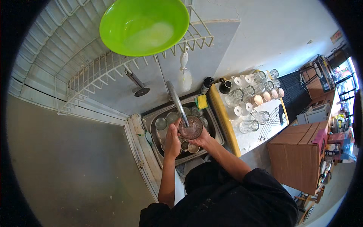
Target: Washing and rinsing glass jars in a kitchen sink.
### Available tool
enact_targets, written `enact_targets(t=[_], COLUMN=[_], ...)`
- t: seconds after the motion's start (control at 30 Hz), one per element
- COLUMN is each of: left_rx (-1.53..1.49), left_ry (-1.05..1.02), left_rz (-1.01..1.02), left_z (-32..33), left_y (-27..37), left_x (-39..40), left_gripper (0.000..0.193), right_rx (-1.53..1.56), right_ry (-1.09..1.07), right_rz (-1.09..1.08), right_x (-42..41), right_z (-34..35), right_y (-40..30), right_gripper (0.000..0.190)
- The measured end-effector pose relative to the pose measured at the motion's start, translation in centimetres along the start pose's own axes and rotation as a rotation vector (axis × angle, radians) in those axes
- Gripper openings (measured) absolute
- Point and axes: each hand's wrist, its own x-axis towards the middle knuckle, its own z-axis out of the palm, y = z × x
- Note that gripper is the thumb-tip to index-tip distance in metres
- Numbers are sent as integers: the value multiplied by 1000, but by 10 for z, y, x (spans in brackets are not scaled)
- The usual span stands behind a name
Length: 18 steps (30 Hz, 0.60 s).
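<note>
Both my hands are over a metal sink (pixel 220 132), just beneath the spout of a curved chrome faucet (pixel 178 103). My right hand (pixel 200 138) holds a round, brownish vessel (pixel 191 127) from below and its side; its exact kind is hard to tell. My left hand (pixel 172 142) lies flat against the vessel's left side with the fingers pointing up. In the basin around them sit several glasses (pixel 161 123) and cups (pixel 193 148), partly hidden by my hands and the faucet. A yellow and green sponge (pixel 202 102) rests on the sink's back right corner.
Right of the sink, a wood-edged counter (pixel 234 136) bears upturned glass mugs (pixel 249 126), white cups (pixel 235 112) and a dark bottle (pixel 208 85). Overhead, a green bowl (pixel 144 27) rests on a white wire rack (pixel 99 76). A bottle brush (pixel 185 71) hangs below it.
</note>
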Motion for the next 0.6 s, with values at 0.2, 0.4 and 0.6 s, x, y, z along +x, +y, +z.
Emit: enact_targets(t=[0.2, 0.4, 0.6], left_rx=[-20, -46, -213], left_ry=[-11, 1, -9], left_rz=[-32, -50, -243], left_z=[-3, -2, -20], left_y=[6, 6, -36], left_x=[-4, -5, 31], left_gripper=[84, 83, 83], right_rx=[-61, -78, -35], right_ry=[87, 57, 273], right_rz=[-7, 18, -2], right_x=[0, 1, 2], right_z=[-6, -11, -24], right_y=[0, 2, -4], right_gripper=[42, 45, 43])
